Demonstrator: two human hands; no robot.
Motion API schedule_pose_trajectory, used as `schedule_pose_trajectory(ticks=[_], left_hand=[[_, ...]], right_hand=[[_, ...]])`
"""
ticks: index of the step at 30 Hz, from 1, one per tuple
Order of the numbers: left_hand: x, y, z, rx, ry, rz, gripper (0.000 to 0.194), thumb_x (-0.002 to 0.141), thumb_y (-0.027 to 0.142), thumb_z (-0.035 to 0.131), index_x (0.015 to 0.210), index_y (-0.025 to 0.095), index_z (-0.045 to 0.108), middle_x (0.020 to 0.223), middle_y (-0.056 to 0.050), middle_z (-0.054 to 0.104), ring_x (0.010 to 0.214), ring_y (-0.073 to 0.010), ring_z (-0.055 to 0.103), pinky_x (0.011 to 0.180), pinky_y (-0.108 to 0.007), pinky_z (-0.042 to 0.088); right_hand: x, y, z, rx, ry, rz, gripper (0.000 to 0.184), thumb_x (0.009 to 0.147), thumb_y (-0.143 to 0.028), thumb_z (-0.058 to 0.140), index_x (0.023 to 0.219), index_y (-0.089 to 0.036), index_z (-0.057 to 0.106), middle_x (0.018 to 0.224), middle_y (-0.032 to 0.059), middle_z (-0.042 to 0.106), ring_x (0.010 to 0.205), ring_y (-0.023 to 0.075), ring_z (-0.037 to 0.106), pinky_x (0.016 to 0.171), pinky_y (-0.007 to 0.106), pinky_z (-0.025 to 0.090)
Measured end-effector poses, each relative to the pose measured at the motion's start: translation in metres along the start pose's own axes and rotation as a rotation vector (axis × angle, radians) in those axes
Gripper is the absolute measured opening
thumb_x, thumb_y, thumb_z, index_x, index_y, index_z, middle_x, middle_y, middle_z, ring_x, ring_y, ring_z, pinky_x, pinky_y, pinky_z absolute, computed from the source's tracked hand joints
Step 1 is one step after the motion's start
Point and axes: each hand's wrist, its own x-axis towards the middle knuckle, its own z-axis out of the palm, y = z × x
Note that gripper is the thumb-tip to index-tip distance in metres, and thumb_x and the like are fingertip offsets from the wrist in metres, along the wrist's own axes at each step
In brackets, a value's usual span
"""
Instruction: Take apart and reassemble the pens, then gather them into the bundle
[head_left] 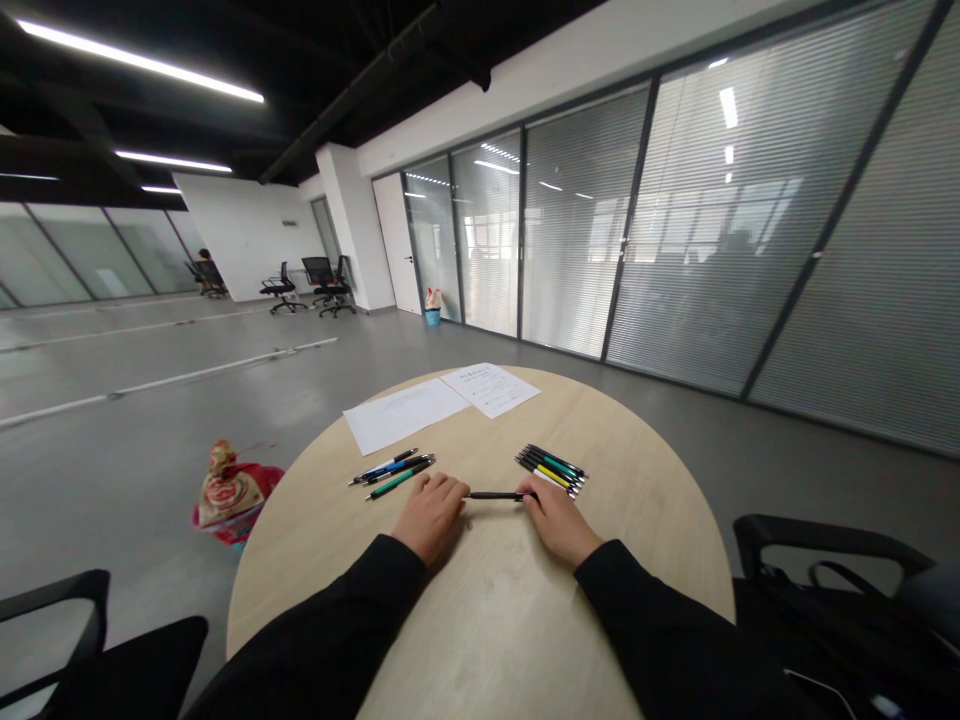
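An open office room is bounded along one side by a glass partition (570, 240) with blinds, and is lit by strip lights (142, 62) set under a dark ceiling. In the foreground stands a round wooden table (480, 630), flanked by a left chair (142, 650) and a right chair (840, 550). Near its far edge two sheets of paper (409, 412) are laid. A black pen (495, 496) is held crosswise near the table's middle: its right end is pinched between thumb and fingers of the right hand (559, 520), while its left end is met by the curled fingers of the left hand (433, 515); whether it is gripped there cannot be told. Just beyond the left hand, a loose left group of pens (394, 470) is spread, blue and green among them. Beyond the right hand, a right group of pens (553, 468), with green and yellow barrels showing, is ranged closely side by side. On the floor, left of the table, a red-and-tan bag (229, 495) is seen.
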Motion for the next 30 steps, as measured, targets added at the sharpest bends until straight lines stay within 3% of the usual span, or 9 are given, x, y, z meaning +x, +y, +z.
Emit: schedule_pose_trajectory(ticks=[4,9,30], left_hand=[[-0.001,-0.001,0.0,-0.04,0.097,-0.065,0.02,0.091,0.02,0.047,0.11,0.019,0.055,0.111,-0.01,0.061,0.103,-0.0277,0.051,0.09,-0.042,0.037],[-0.002,-0.006,0.001,-0.049,0.169,-0.188,0.019,0.09,0.021,0.048,0.108,0.018,0.056,0.11,-0.012,0.059,0.105,-0.0295,0.05,0.089,-0.043,0.039],[-0.002,-0.012,0.004,-0.214,0.186,-0.192,0.015,0.093,0.022,0.044,0.087,0.02,0.058,0.097,-0.008,0.058,0.092,-0.0241,0.053,0.082,-0.039,0.044]], right_hand=[[0.0,0.001,0.002,0.029,0.026,0.019,0.017,0.088,-0.014,0.045,0.091,-0.02,0.06,0.088,0.0038,0.064,0.085,0.0191,0.058,0.079,0.03,0.042],[0.0,0.003,0.002,0.039,0.044,0.019,0.017,0.088,-0.014,0.045,0.093,-0.019,0.06,0.089,0.0045,0.065,0.086,0.0196,0.058,0.08,0.031,0.043],[0.0,0.002,0.001,0.037,0.052,0.029,0.016,0.088,-0.014,0.045,0.092,-0.02,0.06,0.088,0.0041,0.064,0.086,0.0197,0.058,0.081,0.031,0.043]])
